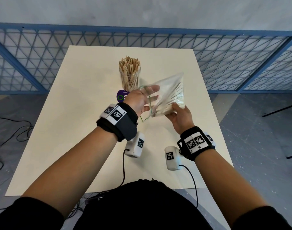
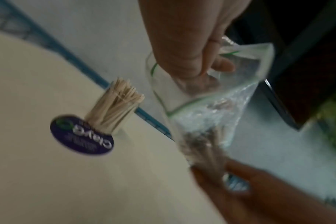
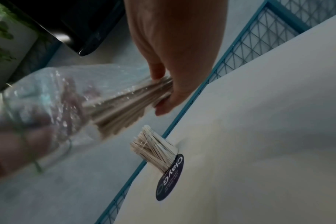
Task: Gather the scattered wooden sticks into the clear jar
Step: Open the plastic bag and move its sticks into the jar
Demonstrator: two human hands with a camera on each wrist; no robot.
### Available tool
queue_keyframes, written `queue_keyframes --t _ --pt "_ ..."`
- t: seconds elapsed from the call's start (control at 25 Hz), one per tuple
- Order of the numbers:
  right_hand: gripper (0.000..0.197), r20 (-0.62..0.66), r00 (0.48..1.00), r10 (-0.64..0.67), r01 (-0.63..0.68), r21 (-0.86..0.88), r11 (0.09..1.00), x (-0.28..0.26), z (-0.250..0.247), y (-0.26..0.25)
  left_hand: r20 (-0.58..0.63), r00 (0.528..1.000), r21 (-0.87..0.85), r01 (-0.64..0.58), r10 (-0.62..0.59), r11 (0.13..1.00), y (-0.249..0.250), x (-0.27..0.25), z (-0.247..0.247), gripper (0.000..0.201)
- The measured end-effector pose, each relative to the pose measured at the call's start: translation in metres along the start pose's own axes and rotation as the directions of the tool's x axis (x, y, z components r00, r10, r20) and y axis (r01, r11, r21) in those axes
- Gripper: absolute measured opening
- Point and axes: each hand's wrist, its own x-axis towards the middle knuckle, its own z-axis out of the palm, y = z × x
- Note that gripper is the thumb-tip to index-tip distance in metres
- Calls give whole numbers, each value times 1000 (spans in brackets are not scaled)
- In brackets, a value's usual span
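Observation:
A clear jar (image 1: 129,77) packed with upright wooden sticks stands on the cream table (image 1: 75,130) at mid-back; it shows blurred in the wrist views too (image 2: 113,112) (image 3: 155,153). Above the table, in front of the jar, I hold a clear zip bag (image 1: 168,90) with a fan of wooden sticks (image 1: 168,103) inside. My right hand (image 1: 172,112) grips the bag's lower end, pinching the stick bundle (image 3: 136,98) through the plastic. My left hand (image 1: 151,98) reaches into the bag's green-edged mouth, its fingers straight inside (image 2: 192,60).
A purple round lid (image 1: 122,97) lies flat on the table just in front of the jar. A blue mesh fence (image 1: 42,60) runs behind the table. Black cables (image 1: 9,130) trail on the floor at the left.

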Motion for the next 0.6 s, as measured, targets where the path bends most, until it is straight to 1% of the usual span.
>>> queue_keyframes --t 0.08,0.12,0.16,0.2,0.24,0.28,0.32,0.36,0.48,0.6 --pt "40 -10 999 -52 52 17 998 1 1 -4 -29 994 256 -92 102 962 -5 3 1 30" --pt "41 5 998 -68 68 6 998 2 1 -5 -19 993 338 -104 117 936 -7 5 2 31" --pt "43 25 997 -76 77 -11 997 2 2 -5 -16 994 414 -89 105 906 -8 7 4 34" --pt "43 45 996 -80 82 -38 996 1 4 -5 -22 998 509 -44 64 859 -9 6 6 39" --pt "42 61 995 -78 82 -70 994 1 6 -5 -28 999 632 4 18 775 -9 7 7 48" --pt "39 74 995 -69 77 -100 992 0 8 -4 -51 998 725 64 -39 686 -8 6 9 51" --pt "33 86 995 -58 68 -122 990 -2 10 -5 -91 993 765 119 -77 633 -9 10 9 47" --pt "26 97 994 -47 60 -143 988 -3 12 -5 -114 990 781 141 -82 609 -11 16 5 42" --pt "9 155 988 7 29 -228 973 -10 14 -7 -132 990 826 143 -59 546 -14 25 2 39" --pt "9 235 966 107 -26 -326 945 -16 16 -5 -142 985 839 174 -101 515 -13 25 1 39"
